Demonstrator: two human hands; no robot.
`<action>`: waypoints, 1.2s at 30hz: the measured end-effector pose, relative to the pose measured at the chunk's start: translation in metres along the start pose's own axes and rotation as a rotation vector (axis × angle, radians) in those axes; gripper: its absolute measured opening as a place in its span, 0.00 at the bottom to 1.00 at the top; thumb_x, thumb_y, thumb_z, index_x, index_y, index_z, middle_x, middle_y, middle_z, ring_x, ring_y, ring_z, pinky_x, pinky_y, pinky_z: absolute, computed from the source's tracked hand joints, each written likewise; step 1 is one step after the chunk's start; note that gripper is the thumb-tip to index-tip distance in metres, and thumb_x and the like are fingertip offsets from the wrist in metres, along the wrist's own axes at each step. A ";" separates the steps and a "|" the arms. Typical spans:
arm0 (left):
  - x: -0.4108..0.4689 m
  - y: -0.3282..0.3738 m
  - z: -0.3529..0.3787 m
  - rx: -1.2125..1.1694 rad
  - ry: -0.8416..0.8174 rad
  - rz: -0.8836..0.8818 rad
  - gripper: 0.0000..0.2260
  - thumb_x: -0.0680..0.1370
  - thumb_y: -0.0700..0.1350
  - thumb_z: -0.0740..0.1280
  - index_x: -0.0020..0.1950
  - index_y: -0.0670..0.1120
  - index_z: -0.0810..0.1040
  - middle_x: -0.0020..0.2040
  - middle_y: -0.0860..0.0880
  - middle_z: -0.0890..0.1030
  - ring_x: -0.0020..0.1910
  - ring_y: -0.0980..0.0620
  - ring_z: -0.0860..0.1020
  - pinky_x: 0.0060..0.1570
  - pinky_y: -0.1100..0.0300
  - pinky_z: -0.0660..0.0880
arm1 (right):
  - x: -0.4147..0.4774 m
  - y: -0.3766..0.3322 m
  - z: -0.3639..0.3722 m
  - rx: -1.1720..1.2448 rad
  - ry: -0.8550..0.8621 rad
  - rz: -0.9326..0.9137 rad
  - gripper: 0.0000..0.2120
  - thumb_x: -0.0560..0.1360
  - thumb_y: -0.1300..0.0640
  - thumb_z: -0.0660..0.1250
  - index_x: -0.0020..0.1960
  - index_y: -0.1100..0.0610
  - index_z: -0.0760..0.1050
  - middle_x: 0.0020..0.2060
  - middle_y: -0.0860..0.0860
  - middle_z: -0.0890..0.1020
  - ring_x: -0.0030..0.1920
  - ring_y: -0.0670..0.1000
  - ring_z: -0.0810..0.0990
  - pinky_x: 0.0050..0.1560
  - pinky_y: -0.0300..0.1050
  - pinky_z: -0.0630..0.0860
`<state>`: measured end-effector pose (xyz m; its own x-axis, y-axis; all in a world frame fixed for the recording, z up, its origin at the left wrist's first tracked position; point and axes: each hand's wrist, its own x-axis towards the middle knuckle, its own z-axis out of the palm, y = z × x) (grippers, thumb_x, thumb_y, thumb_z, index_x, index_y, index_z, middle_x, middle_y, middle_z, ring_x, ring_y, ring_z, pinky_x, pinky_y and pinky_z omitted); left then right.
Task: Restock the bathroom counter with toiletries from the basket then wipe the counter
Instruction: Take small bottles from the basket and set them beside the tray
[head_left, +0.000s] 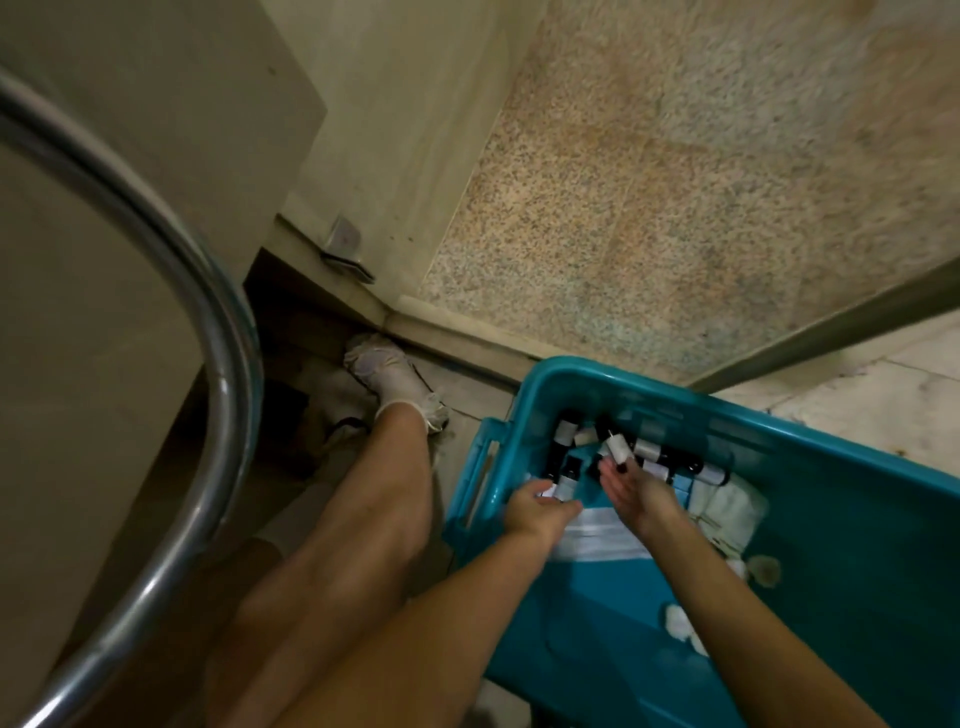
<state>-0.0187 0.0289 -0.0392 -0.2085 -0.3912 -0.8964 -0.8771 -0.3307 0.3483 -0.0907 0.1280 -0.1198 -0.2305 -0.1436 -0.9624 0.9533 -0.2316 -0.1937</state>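
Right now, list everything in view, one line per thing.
basket: one, teal, on the ground at right
bottles: a cluster, count blurred, black with white labels, far end of the basket
cloth: one, white, in the basket right of the bottles
packet: one, white, in the basket under the hands
rail: one, chrome, curved, at left
floor: speckled beige stone, beyond the basket
shoe: one, white, by the wall
leg: one, bare, left of the basket
left hand: over the bottles, grip too blurred to tell
right hand: holds one white-labelled bottle
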 end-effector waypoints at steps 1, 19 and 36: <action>-0.002 0.002 0.003 -0.056 -0.013 -0.013 0.23 0.74 0.37 0.70 0.67 0.37 0.70 0.49 0.44 0.78 0.51 0.51 0.74 0.62 0.57 0.71 | -0.016 0.002 -0.004 0.004 -0.061 0.000 0.19 0.82 0.58 0.55 0.71 0.65 0.63 0.45 0.52 0.86 0.52 0.49 0.82 0.56 0.39 0.75; -0.009 0.003 0.005 -0.177 0.125 0.278 0.11 0.73 0.35 0.71 0.34 0.48 0.75 0.32 0.53 0.78 0.31 0.60 0.75 0.34 0.70 0.72 | -0.045 0.009 -0.015 -0.631 -0.276 -0.108 0.11 0.79 0.58 0.61 0.60 0.56 0.75 0.58 0.54 0.79 0.53 0.51 0.79 0.57 0.44 0.72; -0.011 -0.010 -0.014 -0.127 0.101 0.263 0.10 0.72 0.35 0.71 0.35 0.47 0.76 0.34 0.52 0.78 0.33 0.59 0.75 0.34 0.68 0.72 | 0.049 0.022 0.073 -0.670 -0.043 -0.177 0.13 0.78 0.69 0.60 0.62 0.64 0.70 0.55 0.61 0.76 0.51 0.54 0.73 0.49 0.42 0.73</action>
<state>-0.0016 0.0245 -0.0292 -0.3716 -0.5587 -0.7415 -0.7366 -0.3088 0.6018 -0.0948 0.0455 -0.1577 -0.3883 -0.1998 -0.8996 0.8123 0.3868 -0.4366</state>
